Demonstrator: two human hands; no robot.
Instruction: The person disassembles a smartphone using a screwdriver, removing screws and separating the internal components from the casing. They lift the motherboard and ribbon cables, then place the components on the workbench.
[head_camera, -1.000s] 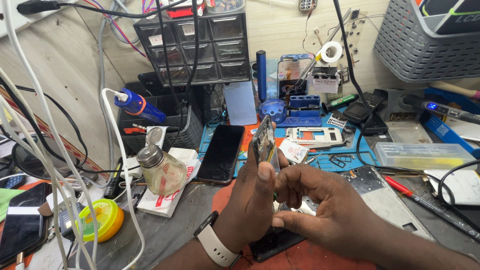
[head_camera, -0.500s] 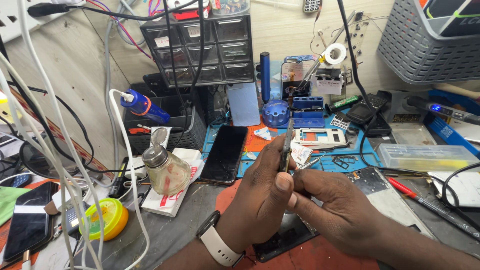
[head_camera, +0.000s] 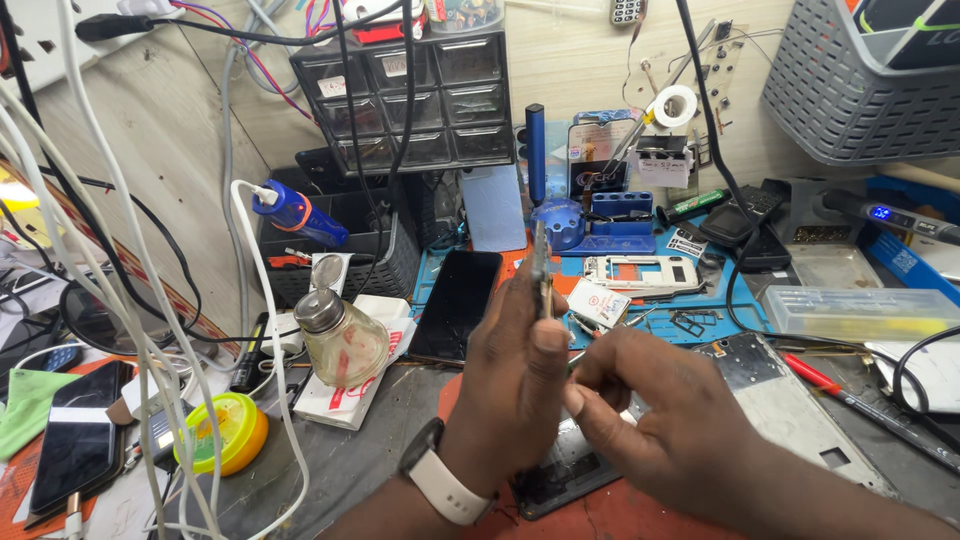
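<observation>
My left hand (head_camera: 510, 385) holds a thin phone part (head_camera: 541, 268) upright and edge-on, pinched between thumb and fingers; a white watch sits on that wrist. My right hand (head_camera: 665, 420) is right beside it, fingers pinched on a thin metal tool (head_camera: 578, 357) whose tip touches the lower edge of the part. Beneath both hands a dark opened phone body (head_camera: 565, 470) lies on the red mat. A black phone (head_camera: 456, 304) lies face up just beyond my left hand.
A glass bottle with a metal cap (head_camera: 340, 335) stands left on white packets. Yellow round tin (head_camera: 225, 432), white cables (head_camera: 150, 300), drawer cabinet (head_camera: 405, 95), blue tool holder (head_camera: 600, 220), phone frame (head_camera: 640, 272), clear plastic box (head_camera: 860, 310), grey basket (head_camera: 860, 80), a phone at far left (head_camera: 80, 435).
My left hand has turned the part from angled to edge-on and upright. Both hands have shifted slightly right; the right hand stays close against the part.
</observation>
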